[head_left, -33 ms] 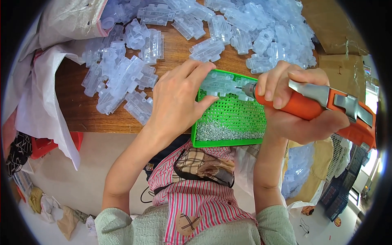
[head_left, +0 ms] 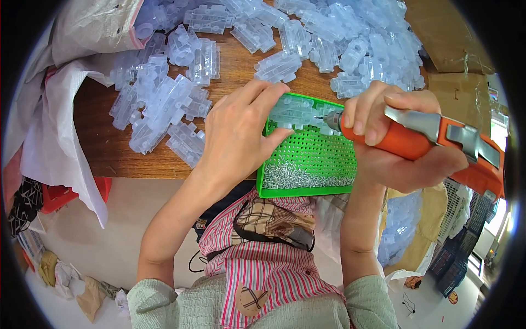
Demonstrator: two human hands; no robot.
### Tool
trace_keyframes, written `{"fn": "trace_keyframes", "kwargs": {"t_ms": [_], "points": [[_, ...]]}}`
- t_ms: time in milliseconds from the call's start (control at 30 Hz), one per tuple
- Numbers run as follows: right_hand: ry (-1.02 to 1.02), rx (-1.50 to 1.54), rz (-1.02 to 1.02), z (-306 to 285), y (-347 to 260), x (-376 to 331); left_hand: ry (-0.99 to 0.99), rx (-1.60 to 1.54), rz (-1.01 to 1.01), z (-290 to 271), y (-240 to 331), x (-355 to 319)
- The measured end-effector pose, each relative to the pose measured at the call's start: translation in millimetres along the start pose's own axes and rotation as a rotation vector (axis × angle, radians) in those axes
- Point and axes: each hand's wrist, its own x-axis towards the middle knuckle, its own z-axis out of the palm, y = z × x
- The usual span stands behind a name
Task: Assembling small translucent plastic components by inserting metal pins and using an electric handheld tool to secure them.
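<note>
**Right hand point(head_left: 392, 167) and orange driver point(head_left: 402, 140) have edged slightly left; all else looks unmoved**

We see only that small shift between the two frames; the left hand point(head_left: 241, 129) matches its earlier place.

Largest is the brown bench point(head_left: 98, 140), with a big heap of translucent plastic pieces point(head_left: 361, 44) at its far right and a smaller cluster point(head_left: 170, 104) left of our left hand. The green tray point(head_left: 307, 193) sits at the near edge, between our forearms.

Our right hand is wrapped around the driver, whose body slants in from the right. Our left hand is at the tray's far-left corner, thumb and forefinger bridging the left end of one clear plastic part point(head_left: 293, 111); it seems to grip it.

That part lies along the tray's far side, just right of the left hand. Its long axis runs left to right, dipping a little rightward. The left hand is the nearer one; the right reaches it only through the driver.

Small silver screws point(head_left: 293, 176) gather along the tray's near side. Smallest is the driver's bit point(head_left: 319, 117), pointing left over the part's right half. We judge that everything turns on this alignment, though we cannot tell whether the bit touches.
</note>
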Motion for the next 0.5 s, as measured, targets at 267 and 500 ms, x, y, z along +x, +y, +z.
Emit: {"fn": "trace_keyframes", "kwargs": {"t_ms": [267,500], "points": [[-0.057,0.076,0.039,-6.4,13.3,0.1,-0.054,0.003,-0.040,-4.6,2.7,2.0],[-0.027,0.090,0.148,0.8,14.2,-6.3,-0.050,0.012,-0.035,-5.3,4.0,2.3]]}}
